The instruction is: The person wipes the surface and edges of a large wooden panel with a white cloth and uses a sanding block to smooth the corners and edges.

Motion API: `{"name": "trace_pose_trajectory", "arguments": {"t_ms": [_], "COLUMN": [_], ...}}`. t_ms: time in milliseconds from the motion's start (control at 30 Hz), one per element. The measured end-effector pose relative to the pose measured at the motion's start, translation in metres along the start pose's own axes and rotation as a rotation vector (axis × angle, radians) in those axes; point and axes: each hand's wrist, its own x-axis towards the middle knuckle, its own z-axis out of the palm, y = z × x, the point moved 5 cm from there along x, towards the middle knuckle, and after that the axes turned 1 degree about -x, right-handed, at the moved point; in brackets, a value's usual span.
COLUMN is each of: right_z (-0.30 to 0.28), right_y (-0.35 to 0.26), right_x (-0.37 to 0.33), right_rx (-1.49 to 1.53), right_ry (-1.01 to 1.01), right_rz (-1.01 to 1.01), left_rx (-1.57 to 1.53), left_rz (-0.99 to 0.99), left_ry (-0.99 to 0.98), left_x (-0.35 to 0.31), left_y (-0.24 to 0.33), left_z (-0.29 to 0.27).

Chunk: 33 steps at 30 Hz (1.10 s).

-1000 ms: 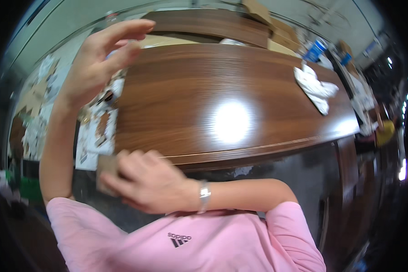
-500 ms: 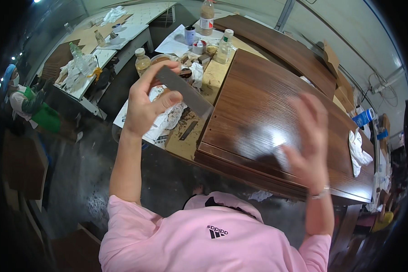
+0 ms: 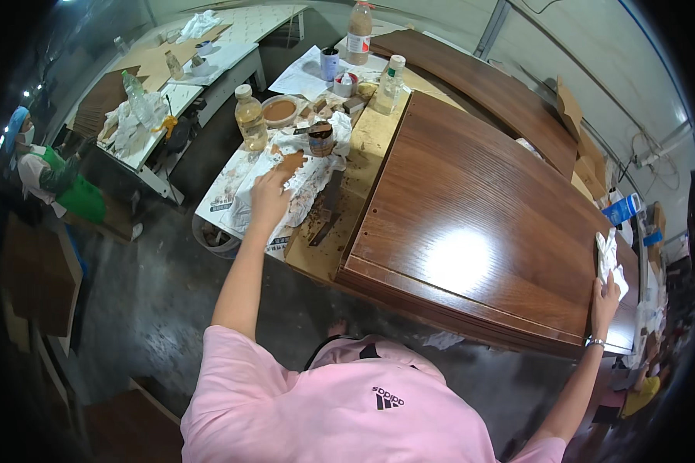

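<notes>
My left hand is over the left worktable, its fingers closed at a white cloth smeared with brown; the fingertips are partly hidden. Beside this hand, a dark flat strip lies on the yellowish board, with a thinner dark strip below it. At the far right of a glossy brown wood panel, my right hand grips a clean white cloth. An opened tin with a flat tool across its top stands just beyond my left hand.
Behind the cloth stand a bottle of yellowish liquid, a tub of brown paste, a purple cup and another bottle. A bucket sits below the table. A co-worker in a green apron stands at the left.
My left hand has lowered to the stained cloth and no longer holds the grey flat piece. My right hand has moved right and down onto the white cloth.
</notes>
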Motion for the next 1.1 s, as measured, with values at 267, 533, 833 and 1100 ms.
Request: {"name": "trace_pose_trajectory", "arguments": {"t_ms": [267,533,833,1100], "right_z": [-0.03,-0.122,-0.106,-0.087], "right_y": [-0.102,-0.208,-0.275,-0.212], "right_x": [-0.018,-0.08,-0.142,-0.154], "right_rx": [0.545,0.741,1.641,2.193], "right_ry": [-0.025,0.345,-0.318,-0.177], "right_rz": [-0.169,-0.38,-0.373,-0.215], "left_rx": [0.298,0.046,-1.358,-1.359], "left_rz": [-0.034,-0.011,0.21,-0.104], "left_ry": [-0.02,0.152,-0.561,-1.423], "left_x": [-0.025,-0.006,0.001,-0.083], "left_y": [-0.066,-0.093,0.334,0.495], "left_z": [0.006,-0.017,-0.076,-0.001]}}
